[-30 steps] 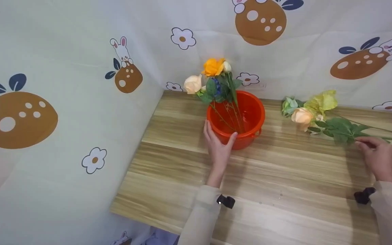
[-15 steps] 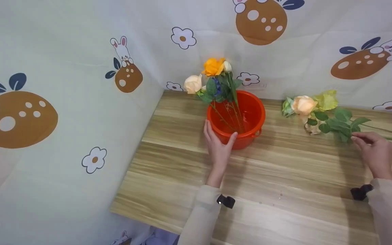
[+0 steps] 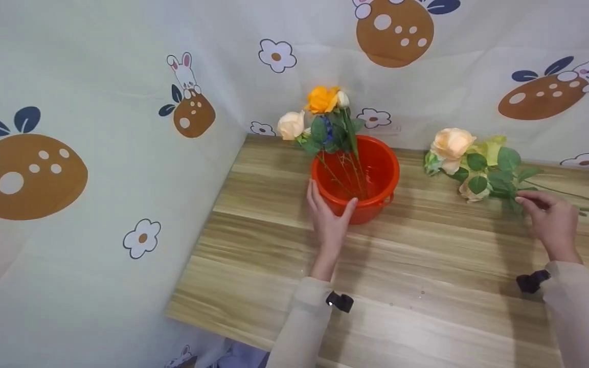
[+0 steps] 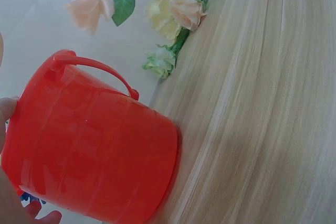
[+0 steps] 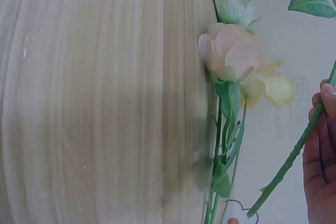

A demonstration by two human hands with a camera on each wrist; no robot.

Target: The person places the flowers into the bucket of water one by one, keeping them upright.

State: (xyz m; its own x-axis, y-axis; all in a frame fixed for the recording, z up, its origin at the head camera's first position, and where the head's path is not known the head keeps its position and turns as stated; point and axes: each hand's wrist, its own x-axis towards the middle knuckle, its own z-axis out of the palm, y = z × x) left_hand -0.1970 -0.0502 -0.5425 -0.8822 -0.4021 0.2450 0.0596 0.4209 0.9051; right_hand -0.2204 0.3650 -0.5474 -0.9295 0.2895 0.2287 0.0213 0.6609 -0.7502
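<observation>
My left hand [image 3: 329, 225] holds the red bucket [image 3: 368, 213] at its near left side, thumb at the rim and fingers along the wall. Out of the bucket lean an orange rose [image 3: 322, 99], a pale peach rose [image 3: 291, 125], a white bud [image 3: 342, 99] and a bit of blue [image 3: 328, 130]. Farther right, my right hand [image 3: 552, 220] pinches the green stem [image 5: 289, 163] of a peach rose [image 3: 453, 144], raised over the flowers lying on the table. In the right wrist view, the stem's lower end sticks out below the fingers.
At the table's back right lie a yellow flower [image 3: 495, 147], a pale green flower [image 3: 431, 163] and another peach flower [image 3: 473, 190], stems pointing right. A printed cloth wall [image 3: 223, 30] borders the wooden table [image 3: 427, 266] at the back and left.
The right hand has moved left and toward the back, lifting the peach rose off the other flowers. The left hand and the bucket have stayed in place.
</observation>
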